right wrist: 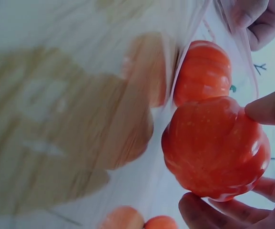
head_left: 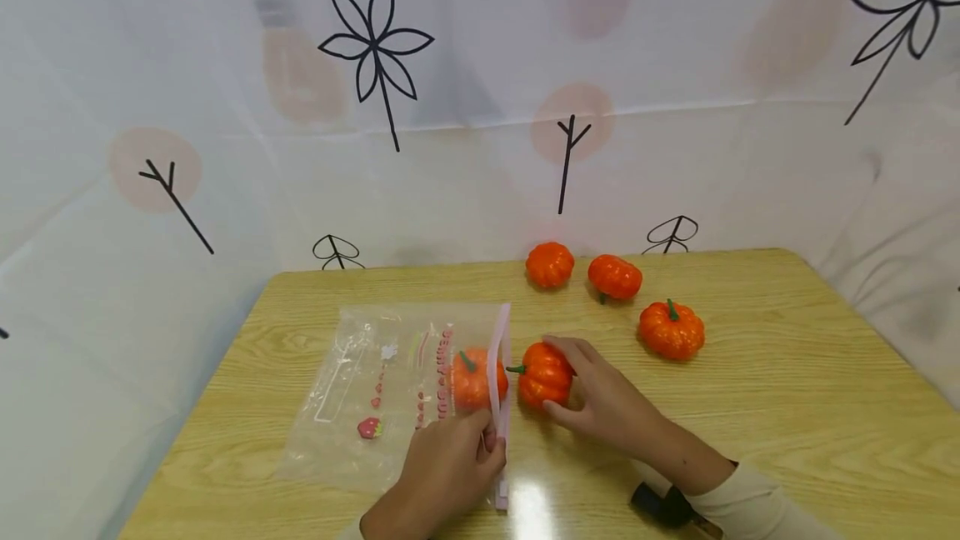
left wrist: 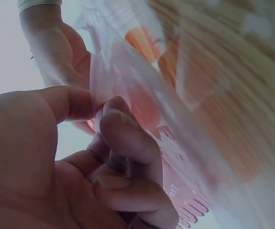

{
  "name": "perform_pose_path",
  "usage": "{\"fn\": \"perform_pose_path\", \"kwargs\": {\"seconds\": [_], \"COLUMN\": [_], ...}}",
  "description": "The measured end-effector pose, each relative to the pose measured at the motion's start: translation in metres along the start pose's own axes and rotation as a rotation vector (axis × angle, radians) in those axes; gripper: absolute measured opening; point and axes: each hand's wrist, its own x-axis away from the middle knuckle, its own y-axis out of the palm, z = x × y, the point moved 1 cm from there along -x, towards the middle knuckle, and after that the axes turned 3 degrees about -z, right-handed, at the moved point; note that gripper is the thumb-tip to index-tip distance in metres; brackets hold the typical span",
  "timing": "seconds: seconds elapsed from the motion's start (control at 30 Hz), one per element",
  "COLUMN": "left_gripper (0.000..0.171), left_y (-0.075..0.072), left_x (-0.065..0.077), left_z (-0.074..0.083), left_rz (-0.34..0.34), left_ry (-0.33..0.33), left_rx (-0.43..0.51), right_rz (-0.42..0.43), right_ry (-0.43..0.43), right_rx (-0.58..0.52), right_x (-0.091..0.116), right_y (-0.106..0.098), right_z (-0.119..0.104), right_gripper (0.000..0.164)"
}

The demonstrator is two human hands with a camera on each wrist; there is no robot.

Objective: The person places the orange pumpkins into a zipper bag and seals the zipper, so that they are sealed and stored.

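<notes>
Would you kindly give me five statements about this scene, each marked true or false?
1. The left hand pinches the clear bag at its opening. True.
2. The right hand is empty. False: it holds an orange pumpkin.
3. The held pumpkin's stem points toward the bag. True.
4. The rightmost pumpkin touches the right hand. False: it lies apart on the table.
5. Another pumpkin sits inside the bag's opening. True.

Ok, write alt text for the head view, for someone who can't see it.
A right hand holds an orange pumpkin just outside the mouth of a clear bag, whose pink edge the left hand pinches. Another pumpkin lies inside the bag. Three more pumpkins sit farther back on the wooden table, before a patterned cloth.
</notes>
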Motion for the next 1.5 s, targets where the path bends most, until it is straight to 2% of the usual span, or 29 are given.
{"fn": "perform_pose_path", "kwargs": {"seconds": [0.17, 0.6, 1.03, 1.27, 1.5], "left_gripper": [0.023, 0.023, 0.025, 0.025, 0.024], "left_y": [-0.0008, -0.0021, -0.0017, -0.0009, -0.0009], "left_x": [0.0002, 0.002, 0.0008, 0.0006, 0.001], "left_z": [0.002, 0.006, 0.0078, 0.0082, 0.0091], "left_rz": [-0.024, 0.012, 0.007, 0.011, -0.011], "left_ry": [0.008, 0.057, 0.068, 0.076, 0.095], "left_rx": [0.019, 0.013, 0.006, 0.002, 0.032], "right_rz": [0.002, -0.007, -0.054, -0.08, -0.086], "right_ry": [-0.023, -0.034, -0.014, -0.008, -0.061], "right_rx": [-0.01, -0.068, -0.244, -0.296, -0.329], "right_x": [0.0015, 0.0027, 0.0011, 0.0, 0.0007], "right_y": [0.0002, -0.0029, 0.0016, 0.0043, 0.0051], "right_z": [-0.0006, -0.0028, -0.0024, -0.0024, -0.0024], "right_gripper": [0.08, 0.077, 0.075, 0.073, 0.07]}}
